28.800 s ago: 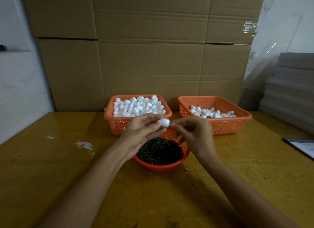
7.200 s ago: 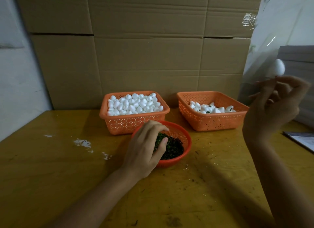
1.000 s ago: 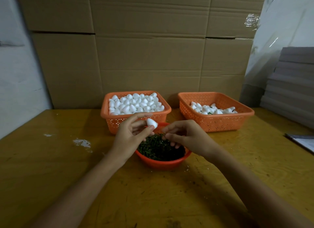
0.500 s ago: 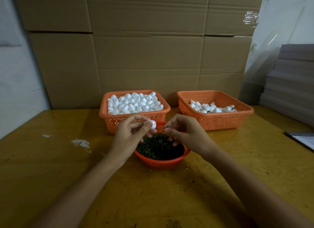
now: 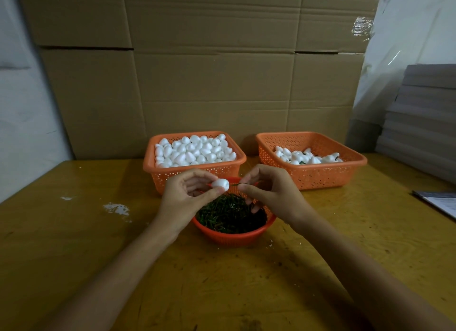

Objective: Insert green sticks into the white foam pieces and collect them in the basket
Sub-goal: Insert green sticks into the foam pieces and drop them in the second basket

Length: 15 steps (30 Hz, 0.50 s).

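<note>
Left hand (image 5: 187, 195) pinches small white egg-shaped foam piece (image 5: 221, 184); right hand (image 5: 269, 192) pinches thin green stick (image 5: 234, 184), tip at foam's 3 o'clock side, above round orange bowl (image 5: 232, 237).

I see the left hand (image 5: 182, 197) and the right hand (image 5: 271, 195) bare; both forearms are bare also, until the view's lower edge.

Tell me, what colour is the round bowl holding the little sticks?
Orange-red; the round bowl shows best in the head view.
</note>
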### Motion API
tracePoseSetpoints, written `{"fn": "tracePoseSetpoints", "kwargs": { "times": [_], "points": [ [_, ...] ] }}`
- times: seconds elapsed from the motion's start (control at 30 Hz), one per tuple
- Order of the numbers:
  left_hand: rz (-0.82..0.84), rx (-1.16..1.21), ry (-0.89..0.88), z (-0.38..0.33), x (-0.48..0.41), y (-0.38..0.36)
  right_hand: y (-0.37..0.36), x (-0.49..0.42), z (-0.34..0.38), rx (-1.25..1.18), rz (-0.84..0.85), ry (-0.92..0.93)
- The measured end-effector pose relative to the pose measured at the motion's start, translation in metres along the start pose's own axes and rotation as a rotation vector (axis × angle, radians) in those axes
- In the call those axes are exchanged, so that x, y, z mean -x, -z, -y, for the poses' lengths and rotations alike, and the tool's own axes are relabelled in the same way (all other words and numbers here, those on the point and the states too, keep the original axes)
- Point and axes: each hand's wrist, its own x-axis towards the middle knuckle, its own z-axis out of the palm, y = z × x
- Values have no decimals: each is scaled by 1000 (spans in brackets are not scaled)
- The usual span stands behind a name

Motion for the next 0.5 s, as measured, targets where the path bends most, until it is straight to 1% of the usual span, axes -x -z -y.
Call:
{"fn": "tracePoseSetpoints", "kwargs": {
  "times": [0.2, 0.5],
  "points": [
    [-16, -14, 1, 2, 0, 1, 1, 0, -1, -17, 4, 1],
    [18, -75, -45, 1, 1, -2, -4, 1, -1, 75, 27, 11]
  ]
}}
